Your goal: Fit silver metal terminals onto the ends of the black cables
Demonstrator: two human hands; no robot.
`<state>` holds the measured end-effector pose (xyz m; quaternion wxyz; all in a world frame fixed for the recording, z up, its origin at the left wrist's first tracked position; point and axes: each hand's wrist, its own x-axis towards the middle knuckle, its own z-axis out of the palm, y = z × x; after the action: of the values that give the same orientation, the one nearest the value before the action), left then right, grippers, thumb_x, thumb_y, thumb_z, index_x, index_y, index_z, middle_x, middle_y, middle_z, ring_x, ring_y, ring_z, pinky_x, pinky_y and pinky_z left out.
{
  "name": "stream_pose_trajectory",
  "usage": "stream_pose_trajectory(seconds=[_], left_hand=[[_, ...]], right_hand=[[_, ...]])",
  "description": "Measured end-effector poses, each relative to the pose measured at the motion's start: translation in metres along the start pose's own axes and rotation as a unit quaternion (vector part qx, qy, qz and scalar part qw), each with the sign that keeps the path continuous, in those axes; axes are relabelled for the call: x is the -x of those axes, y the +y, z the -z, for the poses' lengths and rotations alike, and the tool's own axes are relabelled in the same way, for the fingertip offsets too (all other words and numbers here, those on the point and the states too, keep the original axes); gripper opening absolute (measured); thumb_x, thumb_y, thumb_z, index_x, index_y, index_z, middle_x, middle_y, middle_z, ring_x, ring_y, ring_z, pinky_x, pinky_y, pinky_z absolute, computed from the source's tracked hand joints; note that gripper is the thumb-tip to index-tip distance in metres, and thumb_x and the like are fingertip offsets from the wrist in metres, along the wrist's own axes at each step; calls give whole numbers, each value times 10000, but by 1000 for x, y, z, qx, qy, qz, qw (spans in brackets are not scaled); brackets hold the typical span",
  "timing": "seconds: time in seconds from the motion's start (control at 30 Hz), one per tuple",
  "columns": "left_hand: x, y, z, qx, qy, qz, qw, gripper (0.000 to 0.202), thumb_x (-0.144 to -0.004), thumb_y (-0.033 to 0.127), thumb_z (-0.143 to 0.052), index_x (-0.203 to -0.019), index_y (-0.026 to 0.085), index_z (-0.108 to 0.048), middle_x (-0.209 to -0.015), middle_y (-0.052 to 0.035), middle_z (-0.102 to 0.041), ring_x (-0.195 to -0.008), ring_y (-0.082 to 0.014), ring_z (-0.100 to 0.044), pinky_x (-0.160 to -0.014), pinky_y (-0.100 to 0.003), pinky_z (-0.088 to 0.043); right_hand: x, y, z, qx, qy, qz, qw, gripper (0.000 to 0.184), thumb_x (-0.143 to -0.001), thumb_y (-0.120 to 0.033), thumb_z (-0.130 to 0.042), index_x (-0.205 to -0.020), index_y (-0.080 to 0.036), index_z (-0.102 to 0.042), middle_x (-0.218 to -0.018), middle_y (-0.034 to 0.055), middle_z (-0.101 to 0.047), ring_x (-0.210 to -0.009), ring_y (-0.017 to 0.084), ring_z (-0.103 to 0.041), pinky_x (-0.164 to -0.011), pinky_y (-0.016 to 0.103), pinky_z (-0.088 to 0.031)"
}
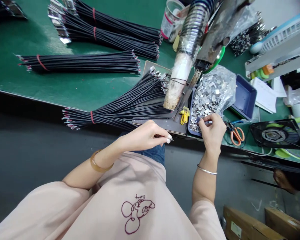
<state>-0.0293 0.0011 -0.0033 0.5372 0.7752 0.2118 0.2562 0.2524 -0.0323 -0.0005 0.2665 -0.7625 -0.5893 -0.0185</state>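
Observation:
My left hand (147, 135) is closed in a pinch over the table's front edge. A small metal piece (172, 140) pokes out from its fingertips. My right hand (212, 130) reaches into a blue tray (193, 132) of small flat metal pieces (205, 101), thumb and forefinger curled together at the pile; what lies between them is hidden. Beside the left hand, a fanned bundle of black cables (120, 111), tied with a red band, rests with its right ends on a grey board (162, 126). A yellow cutter (184, 116) lies between board and tray.
A duct with a white nozzle (176, 81) hangs over the board. More tied cable bundles (90, 62) lie at the back left. Right of the tray are orange-handled scissors (237, 136), a second blue tray (245, 96) and a black fan (277, 135).

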Motion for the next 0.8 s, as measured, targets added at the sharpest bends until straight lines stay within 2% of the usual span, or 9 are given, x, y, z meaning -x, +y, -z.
stream_pose_trajectory(seconds=[0.07,0.13,0.23,0.37,0.47,0.53,0.63,0.8], left_hand=[[-2,0,1,81,0,51,995,188,-883,170,-624,-944,121,-794,-640,-42,-745,-529,-111,-633,-524,-197,-446],[-5,1,1,170,30,86,981,179,-852,198,-649,-934,101,-775,-617,-35,-713,-512,-103,-613,-502,-190,-450],[-10,3,1,251,83,124,956,87,-792,184,-682,-824,110,-715,-581,-4,-652,-500,-86,-586,-505,-180,-469],[-13,4,-2,252,125,155,947,58,-750,154,-700,-780,124,-661,-550,21,-615,-487,-66,-554,-489,-152,-454],[-14,4,-5,238,140,163,947,66,-748,160,-707,-756,129,-649,-570,17,-628,-498,-61,-560,-499,-144,-457],[-14,5,-7,230,147,163,948,78,-755,177,-712,-749,130,-651,-583,15,-628,-504,-62,-557,-508,-150,-464],[-14,8,-9,216,157,156,951,89,-747,179,-725,-735,127,-654,-593,18,-613,-514,-60,-537,-511,-154,-455],[-13,10,-11,177,157,124,964,57,-772,165,-704,-756,116,-680,-660,3,-633,-573,-68,-538,-562,-167,-465]], right_hand=[[11,-6,3,-50,69,-16,996,127,-806,-266,-602,-717,-230,-519,-807,15,-571,-763,171,-573,-607,292,-486],[21,-14,7,-103,134,-34,985,139,-814,-285,-634,-739,-226,-534,-869,39,-599,-822,186,-618,-542,271,-488],[34,-28,12,-152,176,-50,971,178,-799,-270,-687,-723,-218,-535,-927,52,-642,-780,167,-640,-494,252,-470],[51,-51,11,-274,125,-62,952,210,-823,-261,-706,-722,-217,-528,-818,5,-665,-622,125,-649,-514,254,-523],[65,-69,2,-366,73,-42,927,170,-866,-262,-694,-775,-213,-559,-878,16,-727,-697,155,-736,-639,299,-617],[72,-80,-6,-366,64,-18,928,98,-881,-251,-694,-820,-214,-627,-941,32,-759,-807,179,-763,-727,336,-641],[75,-89,-18,-339,58,14,939,27,-886,-238,-696,-864,-236,-712,-929,24,-758,-877,177,-745,-734,326,-637],[72,-92,-27,-392,0,-7,920,62,-895,-231,-671,-854,-222,-717,-957,27,-740,-879,145,-723,-714,267,-623]])
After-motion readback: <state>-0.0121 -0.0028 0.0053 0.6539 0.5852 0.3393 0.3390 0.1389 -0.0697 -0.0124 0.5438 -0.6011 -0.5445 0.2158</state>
